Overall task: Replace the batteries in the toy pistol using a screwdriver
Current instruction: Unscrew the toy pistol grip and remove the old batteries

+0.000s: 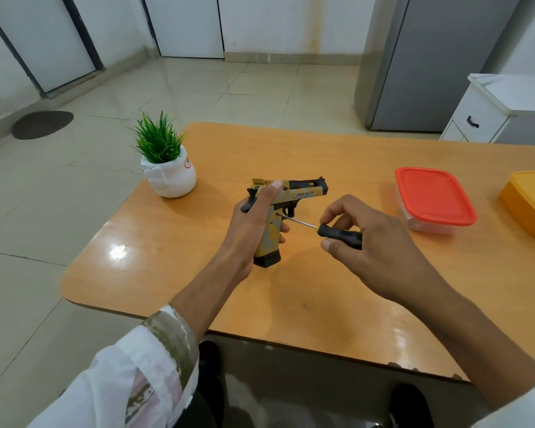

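Observation:
A yellow and black toy pistol (303, 190) stands upright over the orange table (322, 288), barrel pointing right. My left hand (250, 225) grips its handle from the left, thumb lying up along the slide. My right hand (368, 245) pinches the black handle of a screwdriver (337, 234). The thin metal shaft runs up and left, and its tip touches the pistol's grip just below the trigger guard. No batteries show.
A small green plant in a white pot (169, 176) stands at the table's left corner. A clear box with a red lid (434, 199) and a yellow container (530, 203) sit at the right. A grey fridge (430, 60) and a white cabinet (504, 109) stand beyond.

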